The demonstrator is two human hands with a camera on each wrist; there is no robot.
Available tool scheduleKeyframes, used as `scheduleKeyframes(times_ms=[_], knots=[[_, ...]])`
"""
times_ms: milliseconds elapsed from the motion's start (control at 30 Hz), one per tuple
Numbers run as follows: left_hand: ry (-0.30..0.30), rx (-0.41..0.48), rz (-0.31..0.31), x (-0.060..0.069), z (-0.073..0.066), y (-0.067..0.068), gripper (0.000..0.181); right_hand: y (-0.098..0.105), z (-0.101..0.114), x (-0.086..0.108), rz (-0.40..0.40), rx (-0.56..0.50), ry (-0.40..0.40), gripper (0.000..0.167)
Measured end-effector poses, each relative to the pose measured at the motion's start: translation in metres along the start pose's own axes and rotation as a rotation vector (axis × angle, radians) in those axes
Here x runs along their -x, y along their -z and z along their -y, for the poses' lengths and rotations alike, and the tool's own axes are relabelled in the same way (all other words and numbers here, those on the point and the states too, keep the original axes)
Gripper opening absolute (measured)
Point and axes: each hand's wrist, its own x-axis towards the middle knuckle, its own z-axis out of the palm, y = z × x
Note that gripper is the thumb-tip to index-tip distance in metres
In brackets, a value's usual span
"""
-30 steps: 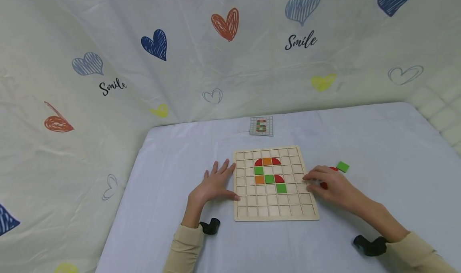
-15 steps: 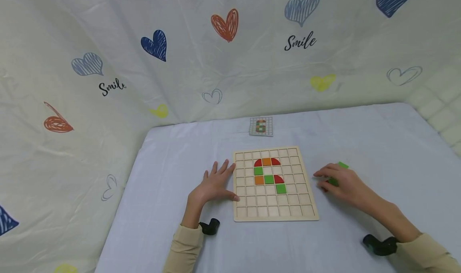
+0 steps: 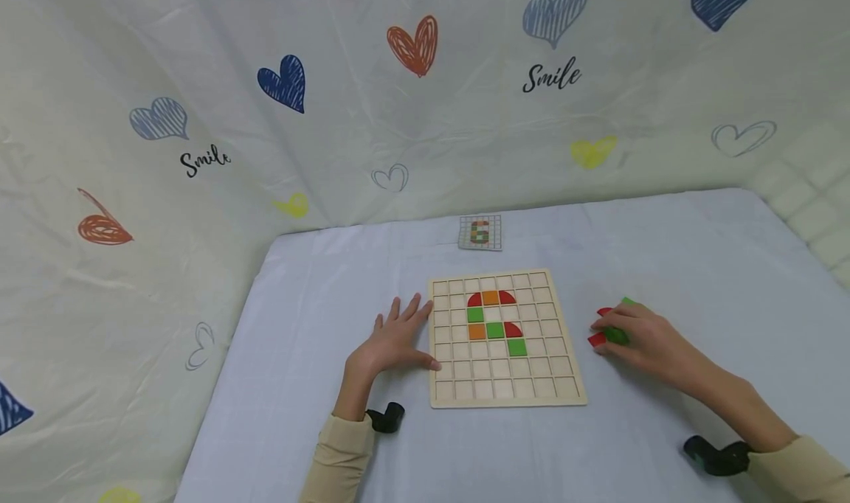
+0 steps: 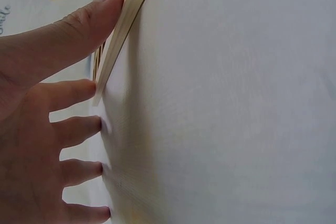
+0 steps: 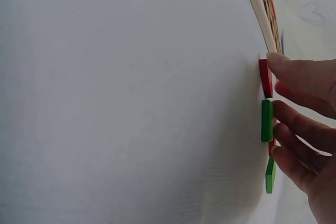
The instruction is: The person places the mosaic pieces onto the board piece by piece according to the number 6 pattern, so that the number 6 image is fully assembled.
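In the head view, a square wooden grid board (image 3: pixel 458 390) carries red quarter-round, orange and green square tiles. My left hand (image 3: pixel 393 343) is spread at its left side; the thumb and index finger touch the board's edge (image 4: pixel 116 43). My right hand (image 3: pixel 634 338) is to the right of the board, over several loose tiles. A red quarter-round tile (image 3: pixel 597 339) sits between its thumb and index finger, with a green tile (image 3: pixel 617 335) under the hand. In the right wrist view, the thumb is at one end of the red tile (image 5: pixel 265 78), and the other fingers are loosely bent beside the green tile (image 5: pixel 266 121).
A small printed card (image 3: pixel 480 233) with a coloured grid pattern lies behind the board. Another red tile (image 3: pixel 603 311) and another green tile (image 3: pixel 628 301) show partly past the right hand. A white cloth (image 3: pixel 345 267) covers the table, with a heart-patterned curtain (image 3: pixel 345 141) behind.
My right hand has drawn back from the board's right edge, moving right over the loose tiles. The left hand and the tiles on the board stay as they were.
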Motion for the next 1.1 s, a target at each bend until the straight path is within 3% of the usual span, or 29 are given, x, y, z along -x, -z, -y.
scheduleKeyframes(times_ms=[567,967,1100], knots=[[-0.008,0.008,0.004,0.0012,0.0007,0.0006,0.11,-0.0007,0.0008,-0.0003,0.062,0.007,-0.043,0.042],[0.008,0.002,0.009,-0.001,0.0013,-0.0002,0.111,-0.0051,0.0078,-0.0059,-0.019,-0.119,0.111,0.046],[0.008,0.004,0.008,-0.0015,0.0019,-0.0007,0.111,-0.0045,0.0094,-0.0074,-0.026,-0.139,0.114,0.045]])
